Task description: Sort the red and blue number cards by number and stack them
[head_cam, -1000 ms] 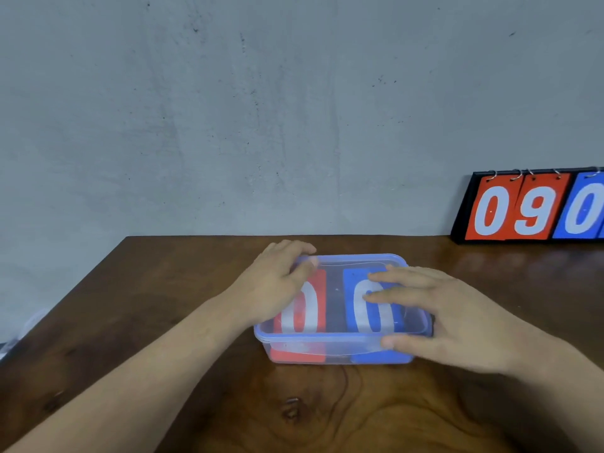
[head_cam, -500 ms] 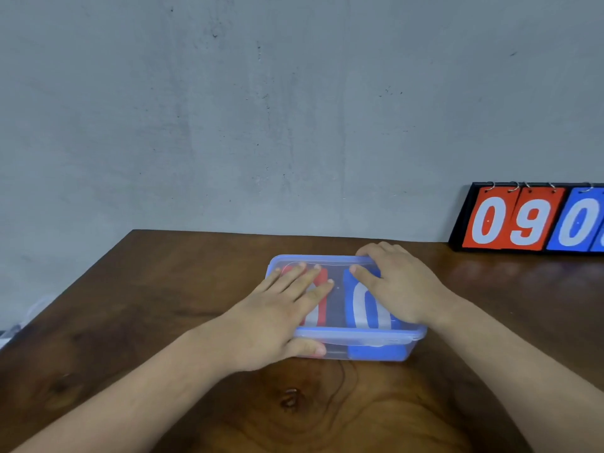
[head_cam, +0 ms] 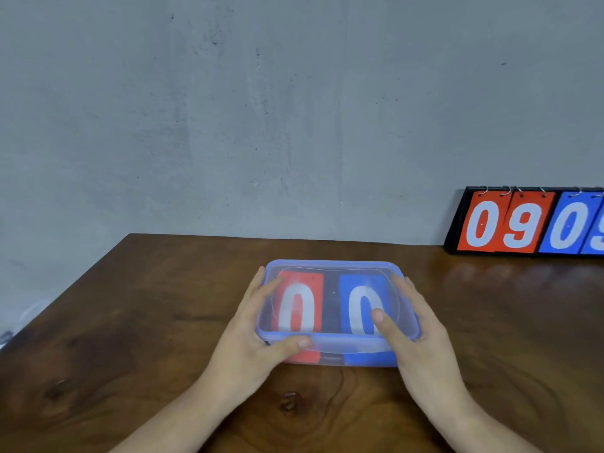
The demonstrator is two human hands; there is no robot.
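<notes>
A clear rectangular plastic box (head_cam: 333,349) with a blue-rimmed lid (head_cam: 333,264) is seen at the middle of the brown wooden table (head_cam: 130,322). The lid is on and looks seated all round.

Task cards are located inside the box, in two piles side by side. The red number cards (head_cam: 299,308) are at the left and the blue number cards (head_cam: 361,305) at the right. Each pile is topped by a white 0, and the piles are kept apart by a dark gap.

The box is gripped at its left end by the left hand (head_cam: 248,341). Its fingers are laid together along the side wall and its thumb is hooked over the front rim. The right end is held by the right hand (head_cam: 421,341), with the thumb pressed flat on the lid over the blue 0. Its fingers are mostly hidden behind the box, so their spread cannot be told.

Progress, as a judgement: colours are separated and both piles are squared, so stacking looks done. The number order under the top cards cannot be checked. If it is sorted, only letting go of the box is left. If not, the lid must be taken off first.

A black-framed flip scoreboard (head_cam: 523,223) is stood at the back right against the grey wall (head_cam: 294,109). It shows red 0 and 9, a blue 0 and a cropped digit.
</notes>
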